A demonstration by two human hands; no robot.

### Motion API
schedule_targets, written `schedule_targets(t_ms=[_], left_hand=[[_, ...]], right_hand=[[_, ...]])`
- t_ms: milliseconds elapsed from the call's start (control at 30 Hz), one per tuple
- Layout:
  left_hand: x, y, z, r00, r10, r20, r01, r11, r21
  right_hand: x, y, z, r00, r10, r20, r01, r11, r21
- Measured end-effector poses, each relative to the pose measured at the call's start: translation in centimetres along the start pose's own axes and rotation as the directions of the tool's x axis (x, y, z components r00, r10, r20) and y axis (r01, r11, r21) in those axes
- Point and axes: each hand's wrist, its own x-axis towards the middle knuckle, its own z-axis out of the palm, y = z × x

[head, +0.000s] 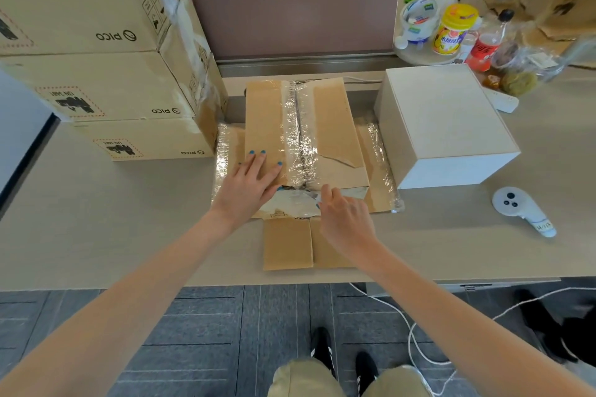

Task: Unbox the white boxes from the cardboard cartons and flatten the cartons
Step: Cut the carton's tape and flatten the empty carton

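A flattened cardboard carton [332, 126] lies on the table in front of me, with a strip of clear tape down its middle. My left hand [248, 180] presses flat on its left half with straight fingers. My right hand [345, 219] is at the carton's near edge and pinches the crumpled clear tape [296, 200] there. A white box [445, 119] stands on the table just right of the carton. A stack of three closed cardboard cartons [96, 74] marked PICO rises at the left.
A white handheld controller [522, 211] lies at the right near the table edge. Bottles, jars and a tape roll [419, 18] crowd the back right. A pink divider panel [296, 16] stands behind the carton. White cables [412, 332] trail on the floor.
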Motion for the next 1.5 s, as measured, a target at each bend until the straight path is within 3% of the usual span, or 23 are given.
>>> schedule_targets(t_ms=[200,433,500,667,833,1200,1333,1500], left_hand=[[-0.3,0.2,0.3,0.999,-0.044,0.013,0.044,0.998,-0.035],[-0.3,1.4,-0.5,0.975,-0.158,0.155,0.193,0.949,-0.249],[-0.2,1.9,-0.3,0.980,-0.120,0.156,0.161,0.946,-0.280],[-0.6,2.6,1.1,0.989,-0.083,0.123,0.108,0.970,-0.219],[-0.7,2.3,1.7,0.993,-0.075,0.093,0.088,0.985,-0.149],[-0.8,2.0,1.8,0.995,-0.070,0.072,0.081,0.983,-0.164],[-0.9,2.0,1.7,0.992,-0.069,0.102,0.086,0.981,-0.172],[-0.8,2.2,1.2,0.982,-0.066,0.177,0.104,0.971,-0.215]], right_hand=[[-0.7,-0.1,0.5,0.994,-0.004,-0.107,0.004,1.000,0.006],[-0.9,0.4,0.1,0.984,-0.016,-0.176,0.028,0.998,0.063],[-0.6,0.3,0.2,0.989,-0.030,-0.146,0.037,0.998,0.047],[-0.5,0.7,0.2,0.994,-0.046,-0.094,0.053,0.996,0.065],[-0.4,1.1,0.5,0.994,-0.073,-0.085,0.069,0.997,-0.044],[-1.3,2.2,0.6,0.986,0.018,-0.164,-0.033,0.995,-0.091],[-1.5,3.4,0.1,0.996,0.025,-0.083,-0.026,1.000,-0.009],[-2.4,3.4,0.2,0.975,-0.004,-0.220,0.032,0.992,0.124]])
